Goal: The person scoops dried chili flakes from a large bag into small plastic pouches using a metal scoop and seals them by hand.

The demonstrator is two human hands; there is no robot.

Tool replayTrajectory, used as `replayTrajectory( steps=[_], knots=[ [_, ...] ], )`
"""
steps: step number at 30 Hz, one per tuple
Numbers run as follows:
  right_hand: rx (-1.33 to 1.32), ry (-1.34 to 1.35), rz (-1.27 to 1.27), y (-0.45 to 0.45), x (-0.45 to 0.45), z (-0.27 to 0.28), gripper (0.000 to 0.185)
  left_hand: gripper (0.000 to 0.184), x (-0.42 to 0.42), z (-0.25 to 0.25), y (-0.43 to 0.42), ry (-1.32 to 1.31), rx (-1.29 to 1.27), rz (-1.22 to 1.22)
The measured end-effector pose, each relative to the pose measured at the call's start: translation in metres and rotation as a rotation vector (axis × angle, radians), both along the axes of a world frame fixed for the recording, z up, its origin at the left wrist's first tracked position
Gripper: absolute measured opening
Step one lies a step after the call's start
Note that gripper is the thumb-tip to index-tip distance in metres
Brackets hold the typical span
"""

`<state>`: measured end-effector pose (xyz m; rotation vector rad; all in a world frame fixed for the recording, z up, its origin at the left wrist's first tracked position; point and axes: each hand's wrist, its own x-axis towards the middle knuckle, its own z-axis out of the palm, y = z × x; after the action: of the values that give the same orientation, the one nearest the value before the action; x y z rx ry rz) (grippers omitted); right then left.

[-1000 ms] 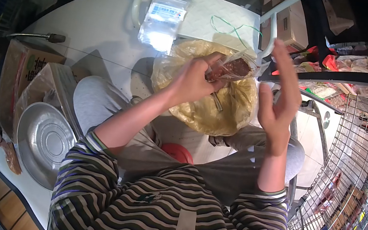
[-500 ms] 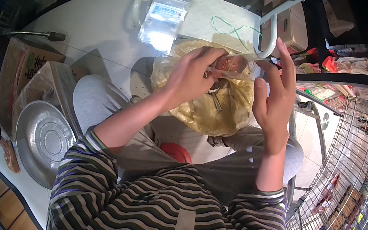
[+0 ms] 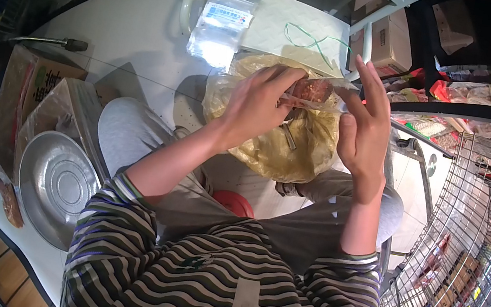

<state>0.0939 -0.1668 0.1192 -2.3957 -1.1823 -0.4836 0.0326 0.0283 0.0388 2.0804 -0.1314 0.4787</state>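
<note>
Both hands are at a small clear plastic bag (image 3: 310, 91) with reddish-brown, grainy contents. My left hand (image 3: 258, 103) is closed on the bag's left side, its fingertips partly hidden behind the plastic. At the right edge, the thumb and index finger of my right hand (image 3: 366, 131) pinch the bag, while the other fingers stretch upward. Below them sits a large yellow plastic bag (image 3: 265, 153), its mouth open, between my knees. A short metal handle (image 3: 290, 137) sticks out of it; the rest of that tool is hidden.
Flat clear bags (image 3: 224, 25) with a printed label and a green string (image 3: 314, 41) lie on a white surface ahead. A metal basin (image 3: 57, 185) leans by cardboard boxes (image 3: 52, 76) on the left. A wire cart (image 3: 474, 209) stands at right. Something red (image 3: 234, 203) is below.
The small bag's edge is now drawn straight between my hands. My right thumb and index finger have come closer together, and the raised fingers have tilted left.
</note>
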Motion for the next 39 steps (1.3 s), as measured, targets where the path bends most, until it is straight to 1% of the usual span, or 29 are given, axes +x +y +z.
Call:
replayTrajectory(
  steps=[1, 2, 3, 5, 6, 8, 10, 12, 15, 17, 21, 23, 24, 29, 31, 33, 35, 36, 37, 38, 39],
  knots=[
    [0.019, 0.023, 0.015, 0.000, 0.000, -0.001, 0.046, 0.048, 0.000, -0.001, 0.000, 0.007, 0.001, -0.003],
    [0.058, 0.041, 0.006, -0.001, 0.000, 0.004, 0.055, 0.048, 0.000, -0.001, 0.000, 0.014, 0.002, -0.006],
    [0.058, 0.042, 0.008, 0.000, 0.000, 0.004, 0.055, 0.048, 0.000, -0.001, 0.000, 0.015, 0.002, -0.004],
    [0.188, 0.107, 0.062, 0.001, 0.000, 0.004, 0.060, 0.047, -0.001, 0.001, 0.000, 0.065, -0.096, -0.050],
    [0.164, 0.138, 0.074, 0.004, -0.003, 0.005, 0.061, 0.047, -0.002, 0.005, -0.001, 0.066, -0.097, -0.055],
    [0.106, 0.192, 0.098, 0.006, -0.006, 0.004, 0.056, 0.047, -0.003, 0.013, -0.002, 0.188, -0.180, -0.115],
    [0.093, 0.200, 0.094, 0.005, -0.008, 0.004, 0.052, 0.047, -0.002, 0.011, -0.003, 0.187, -0.174, -0.125],
    [0.198, 0.175, 0.103, 0.002, -0.007, 0.006, 0.045, 0.047, -0.002, 0.009, -0.004, 0.185, -0.172, -0.130],
    [0.120, 0.129, 0.093, 0.003, -0.008, 0.004, 0.044, 0.046, -0.002, 0.006, -0.007, 0.180, -0.183, -0.125],
    [0.131, 0.155, 0.078, 0.002, -0.010, 0.004, 0.044, 0.042, -0.001, 0.001, -0.008, 0.156, -0.196, -0.117],
    [0.193, 0.162, 0.100, -0.002, -0.008, 0.010, 0.039, 0.043, 0.000, 0.002, -0.008, 0.198, -0.169, -0.128],
    [0.111, 0.161, 0.092, -0.001, -0.007, 0.006, 0.038, 0.045, -0.001, 0.004, -0.008, 0.215, -0.109, -0.087],
    [0.143, 0.219, 0.081, 0.000, -0.009, 0.003, 0.038, 0.045, 0.000, 0.003, -0.008, 0.216, -0.106, -0.094],
    [0.242, 0.266, 0.108, -0.002, -0.009, 0.010, 0.036, 0.046, 0.003, 0.004, -0.008, 0.274, -0.076, -0.091],
    [0.152, 0.264, 0.117, -0.002, -0.010, 0.009, 0.034, 0.046, 0.003, 0.002, -0.008, 0.269, -0.051, -0.107],
    [0.157, 0.234, 0.104, -0.003, -0.009, 0.009, 0.033, 0.047, 0.004, 0.002, -0.006, 0.264, -0.025, -0.126],
    [0.159, 0.203, 0.098, -0.005, -0.007, 0.009, 0.033, 0.059, 0.005, 0.002, -0.002, 0.509, -0.099, -0.235],
    [0.298, 0.307, 0.069, -0.004, -0.006, 0.010, 0.034, 0.059, 0.006, 0.002, 0.000, 0.507, -0.099, -0.231],
    [0.437, 0.412, 0.040, -0.004, -0.006, 0.010, 0.035, 0.061, 0.006, 0.001, 0.003, 0.524, -0.180, -0.309],
    [0.457, 0.527, 0.017, -0.006, -0.006, 0.009, 0.036, 0.062, 0.006, 0.001, 0.005, 0.540, -0.260, -0.387],
    [0.460, 0.525, 0.024, -0.006, -0.007, 0.010, 0.036, 0.062, 0.006, 0.002, 0.007, 0.537, -0.257, -0.380]
  ],
)
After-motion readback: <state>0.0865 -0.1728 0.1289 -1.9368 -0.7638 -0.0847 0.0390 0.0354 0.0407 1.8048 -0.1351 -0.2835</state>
